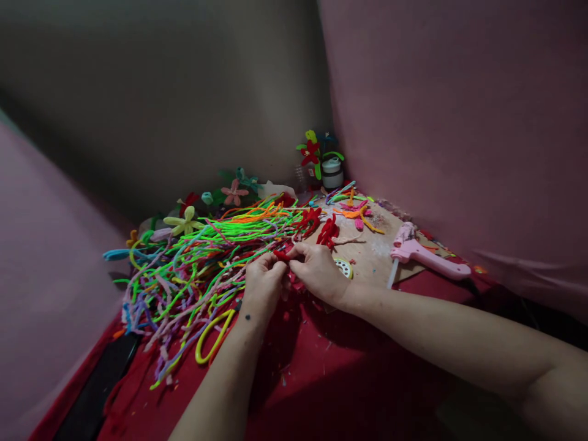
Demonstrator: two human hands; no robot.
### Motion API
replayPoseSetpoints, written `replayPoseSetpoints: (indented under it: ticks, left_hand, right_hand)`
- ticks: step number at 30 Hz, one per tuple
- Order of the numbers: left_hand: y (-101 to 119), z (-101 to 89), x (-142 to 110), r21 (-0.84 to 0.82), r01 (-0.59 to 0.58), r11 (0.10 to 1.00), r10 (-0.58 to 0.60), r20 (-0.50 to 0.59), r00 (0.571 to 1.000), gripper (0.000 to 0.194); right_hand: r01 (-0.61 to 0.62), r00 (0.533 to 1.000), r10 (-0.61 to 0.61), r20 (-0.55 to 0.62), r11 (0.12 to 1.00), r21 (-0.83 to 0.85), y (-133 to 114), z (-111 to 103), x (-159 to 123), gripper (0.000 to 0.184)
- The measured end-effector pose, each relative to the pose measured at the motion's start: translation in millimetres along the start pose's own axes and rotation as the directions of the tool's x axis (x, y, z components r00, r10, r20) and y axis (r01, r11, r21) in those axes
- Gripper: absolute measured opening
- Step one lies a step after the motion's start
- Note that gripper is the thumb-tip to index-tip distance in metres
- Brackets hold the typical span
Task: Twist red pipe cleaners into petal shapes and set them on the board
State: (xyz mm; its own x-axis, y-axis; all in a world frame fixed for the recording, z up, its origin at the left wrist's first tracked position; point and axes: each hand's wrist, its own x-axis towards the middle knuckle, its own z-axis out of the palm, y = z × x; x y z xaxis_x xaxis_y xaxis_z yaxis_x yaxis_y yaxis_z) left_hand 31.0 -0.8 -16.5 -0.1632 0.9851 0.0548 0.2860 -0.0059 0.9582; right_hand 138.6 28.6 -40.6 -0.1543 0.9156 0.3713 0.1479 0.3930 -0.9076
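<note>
Between the fingertips of both hands is a short red pipe cleaner [282,255]. My left hand [265,280] pinches one end of it, and my right hand [316,269] pinches the other, the two almost touching. Just beyond the right hand lie red pipe-cleaner petals [327,233] and another red looped piece [309,222]. A big heap of loose pipe cleaners [215,236], mostly green, with orange, pink and purple, spreads to the left of my hands. Yellow scissor handles [215,337] show beside my left wrist. A round white disc with holes [343,267] is partly hidden by the right hand.
A pink glue gun [427,257] rests on the cardboard [374,245] at right. Orange and pink pieces [358,213] lie farther back. A lidded jar [332,173] and pipe-cleaner flowers [310,150] stand in the corner. A dark flat object [98,386] lies at left on the red cloth [331,373].
</note>
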Motion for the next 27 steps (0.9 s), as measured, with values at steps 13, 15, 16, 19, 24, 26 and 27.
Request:
replayPoseSetpoints:
  ticks: [13, 15, 16, 19, 24, 26, 27]
  left_hand:
    - [-9, -16.1, 12, 0.086, -0.072, 0.994, 0.064, 0.088, 0.994, 0.014]
    - [-13, -15.5, 13, 0.178, -0.151, 0.972, 0.145, 0.050, 0.988, 0.014]
    - [-14, -14.8, 14, 0.217, -0.194, 0.957, 0.192, 0.029, 0.981, 0.014]
    - [-15, -12.6, 14, 0.231, -0.237, 0.943, 0.245, -0.004, 0.970, 0.012]
    - [-7, -10.5, 10, 0.071, -0.112, 0.991, 0.115, -0.030, 0.993, 0.011]
    - [-4, -10.2, 9, 0.034, -0.054, 0.998, 0.055, -0.011, 0.998, 0.012]
    - [-3, -10.1, 8, 0.019, -0.029, 0.999, 0.029, 0.001, 1.000, 0.012]
  right_hand:
    - [-0.301, 0.953, 0.239, 0.187, 0.818, 0.491, 3, -1, 6, 0.010]
    - [-0.293, 0.955, 0.232, 0.185, 0.829, 0.477, 5, -1, 6, 0.013]
    - [-0.291, 0.956, 0.230, 0.184, 0.832, 0.472, 6, -1, 6, 0.014]
    - [-0.297, 0.953, 0.233, 0.192, 0.833, 0.467, 5, -1, 7, 0.014]
    - [-0.289, 0.954, 0.233, 0.186, 0.878, 0.381, 4, -2, 7, 0.011]
    - [-0.260, 0.962, 0.212, 0.172, 0.905, 0.338, 5, -1, 7, 0.013]
    - [-0.243, 0.966, 0.198, 0.167, 0.916, 0.319, 6, -1, 7, 0.014]
